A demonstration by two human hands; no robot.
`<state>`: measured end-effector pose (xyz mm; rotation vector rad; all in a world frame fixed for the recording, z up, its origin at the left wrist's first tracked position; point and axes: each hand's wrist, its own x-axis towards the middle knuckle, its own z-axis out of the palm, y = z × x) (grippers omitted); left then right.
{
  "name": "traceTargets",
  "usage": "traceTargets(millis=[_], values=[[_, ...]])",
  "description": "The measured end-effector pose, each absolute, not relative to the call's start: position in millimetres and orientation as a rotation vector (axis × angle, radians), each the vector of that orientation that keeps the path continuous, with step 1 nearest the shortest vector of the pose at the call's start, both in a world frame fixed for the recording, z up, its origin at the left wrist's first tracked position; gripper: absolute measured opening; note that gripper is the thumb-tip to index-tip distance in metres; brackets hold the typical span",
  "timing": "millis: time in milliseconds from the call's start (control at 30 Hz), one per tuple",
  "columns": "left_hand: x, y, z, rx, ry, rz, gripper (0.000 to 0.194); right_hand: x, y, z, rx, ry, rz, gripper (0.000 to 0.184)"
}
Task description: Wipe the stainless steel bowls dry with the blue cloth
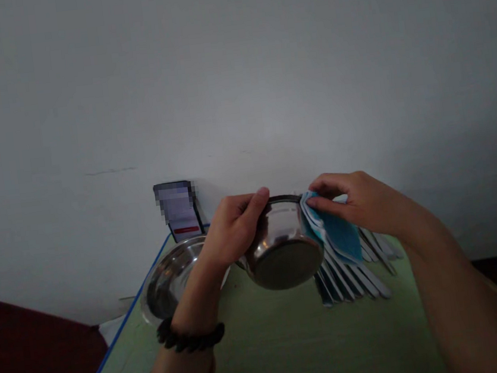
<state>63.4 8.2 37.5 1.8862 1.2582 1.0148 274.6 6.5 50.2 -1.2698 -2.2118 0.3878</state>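
A shiny steel pot (284, 242) is held up over the table, tilted so that its underside faces me. My left hand (237, 226) grips it at the left, with the thumb on the rim. Folded blue cloth (339, 233) is pinched between the thumb and fingers of my right hand (344, 199), and it lies against the pot's right side at the rim. The inside of the pot is hidden from me.
Several pieces of metal cutlery (353, 279) lie fanned out behind and below the cloth. A wide steel basin (157, 292) sits at the left of the green table (311, 347). A phone (184, 215) leans on the white wall (264, 89) at the back.
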Motion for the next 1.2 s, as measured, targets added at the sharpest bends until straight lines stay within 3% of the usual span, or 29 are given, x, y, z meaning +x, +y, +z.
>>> traceTargets(millis=[167,400,633,867,1200], values=[[65,8,38,1.929,1.204,0.914,0.047,254,4,52,-1.106,-2.225,0.311,0.025],[64,10,37,1.978,1.246,0.926,0.048,277,6,53,-1.254,-2.270,0.545,0.024],[66,9,39,1.996,1.196,0.889,0.048,255,4,53,-1.109,-2.262,0.397,0.024],[66,9,38,2.020,1.276,0.866,0.052,283,6,51,-1.292,-2.342,0.681,0.024],[69,9,37,2.000,1.234,0.889,0.049,258,5,54,-1.101,-2.305,0.447,0.024]])
